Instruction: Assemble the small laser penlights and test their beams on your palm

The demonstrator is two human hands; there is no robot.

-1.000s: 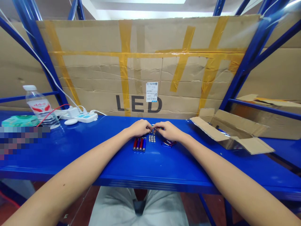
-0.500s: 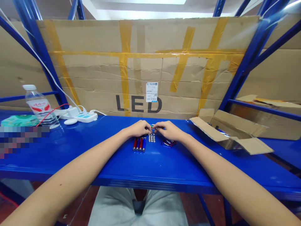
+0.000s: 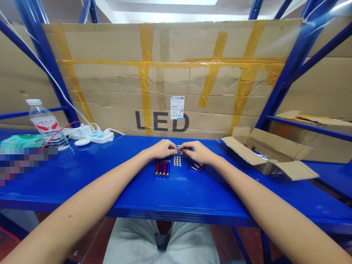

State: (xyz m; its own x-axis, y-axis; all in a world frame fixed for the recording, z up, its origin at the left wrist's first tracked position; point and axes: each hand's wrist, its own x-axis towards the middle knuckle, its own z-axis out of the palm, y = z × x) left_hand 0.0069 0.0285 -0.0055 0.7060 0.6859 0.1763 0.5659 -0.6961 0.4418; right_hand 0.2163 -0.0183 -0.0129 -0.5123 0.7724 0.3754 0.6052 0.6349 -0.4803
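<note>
Both hands are close together over the blue table, just behind a small grid of silver button cells [image 3: 177,161]. My left hand [image 3: 164,149] has its fingers bent and closed; what they grip is too small to make out. Across from it, my right hand [image 3: 195,151] is also closed, thumb and fingers pinched, and its contents are unclear. A bit of something green and silver [image 3: 178,146] shows between the hands. Red and blue metal tubes like small flashlights [image 3: 162,169] lie side by side below my left hand. Red and blue carabiner clips [image 3: 197,167] are piled below my right wrist.
An open cardboard box [image 3: 271,156] with items inside stands at the right. On the left are a water bottle [image 3: 47,124], a green packet [image 3: 23,141] and a white power strip [image 3: 99,136]. A large taped cardboard sheet [image 3: 115,88] closes off the back of the table [image 3: 181,194].
My left hand has shifted very slightly, up from the button cells. My right hand stays almost still, and the laid-out items have not moved.
</note>
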